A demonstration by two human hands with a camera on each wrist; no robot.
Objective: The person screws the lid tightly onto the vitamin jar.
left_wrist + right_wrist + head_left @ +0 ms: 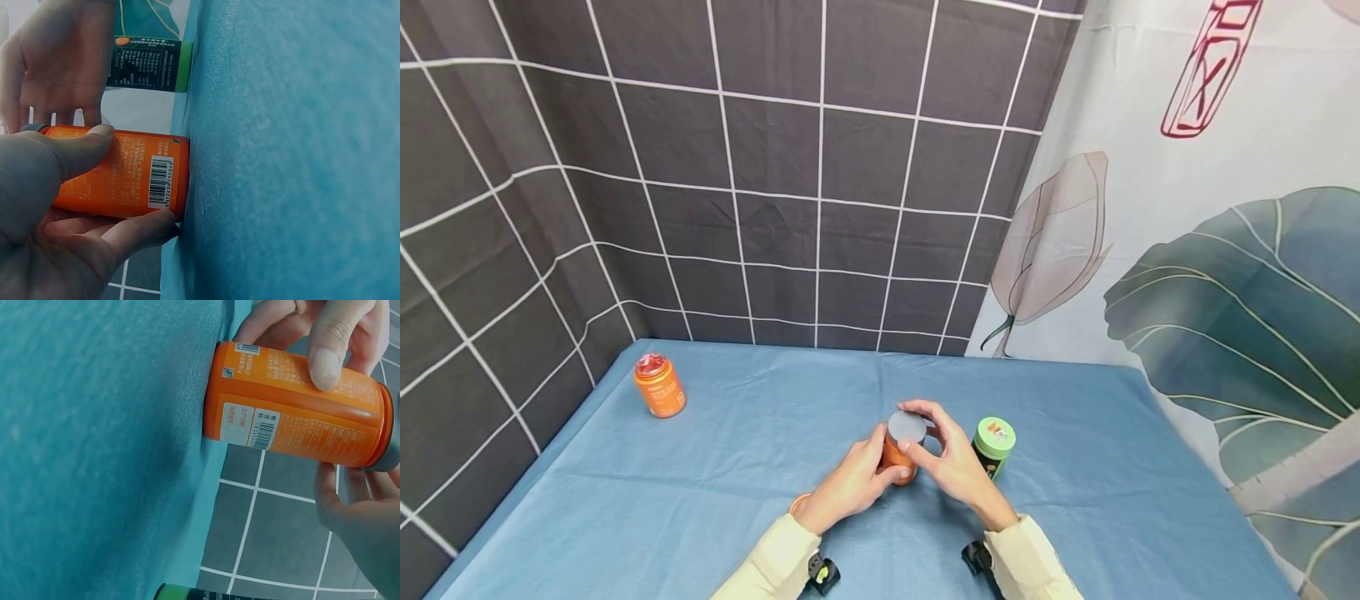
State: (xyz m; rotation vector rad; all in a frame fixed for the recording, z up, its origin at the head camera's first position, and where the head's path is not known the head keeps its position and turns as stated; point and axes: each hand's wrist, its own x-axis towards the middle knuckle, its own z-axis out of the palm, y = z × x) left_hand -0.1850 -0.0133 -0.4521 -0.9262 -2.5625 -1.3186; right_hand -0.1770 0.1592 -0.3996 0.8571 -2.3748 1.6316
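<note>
An orange jar (pixel 128 165) with a printed label and barcode stands upright on the blue cloth, topped by a grey lid (pixel 907 426). My left hand (pixel 854 482) grips the jar's body, its thumb on the near side. Around the lid curl the thumb and fingers of my right hand (pixel 957 468). The right wrist view shows the jar's base (pixel 215 394) touching the cloth. Just right of my right hand stands a dark jar with a green lid (pixel 996 437), partly hidden behind that hand.
A second orange jar (pixel 660 389), its top reddish and without a grey lid, stands at the far left of the cloth-covered table (pixel 760 417). Behind rises a dark gridded curtain (pixel 775 225). A white cloth printed with leaves (pixel 1075 333) hangs at the right.
</note>
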